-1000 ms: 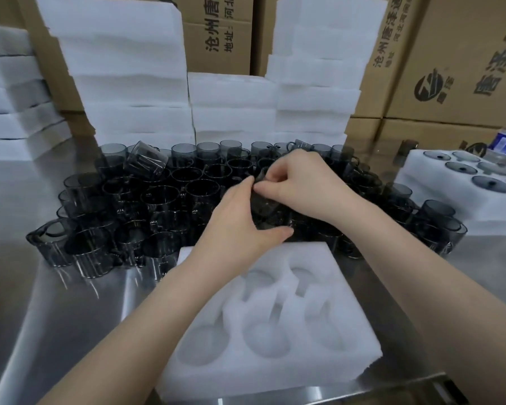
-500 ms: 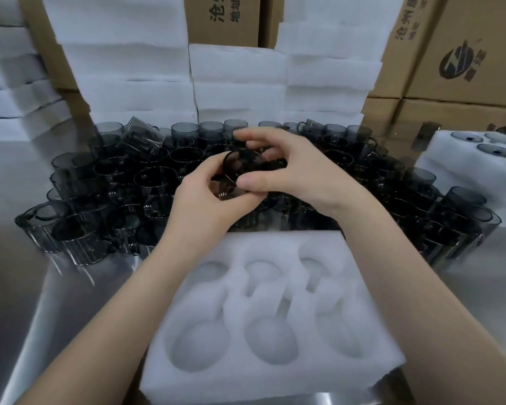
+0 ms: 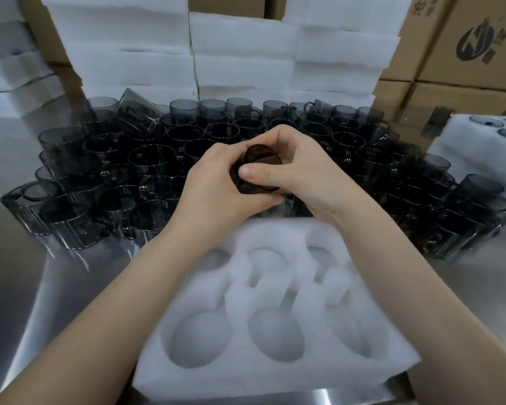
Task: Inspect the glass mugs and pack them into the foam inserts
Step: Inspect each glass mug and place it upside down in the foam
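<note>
One smoky grey glass mug (image 3: 259, 156) is held up between both hands, tilted, above the crowd of mugs. My left hand (image 3: 216, 188) grips it from the left and below. My right hand (image 3: 292, 168) holds it from the right, thumb laid across its side. Most of the mug is hidden by the fingers. Below the hands lies a white foam insert (image 3: 211, 287) with several round hollow pockets, none holding a mug. Many more grey mugs (image 3: 152, 159) stand packed together on the steel table behind the insert.
Stacks of white foam inserts (image 3: 240, 54) rise behind the mugs, with another stack (image 3: 12, 68) at the far left. Brown cardboard boxes (image 3: 462, 45) stand at the back right. A foam insert filled with mugs (image 3: 479, 135) sits at the right edge. Steel table (image 3: 27, 287) shows at left.
Both hands have lifted the mug slightly toward me and turned it; my right thumb now lies across its side. The view has tilted down, bringing the foam insert fuller into frame.
</note>
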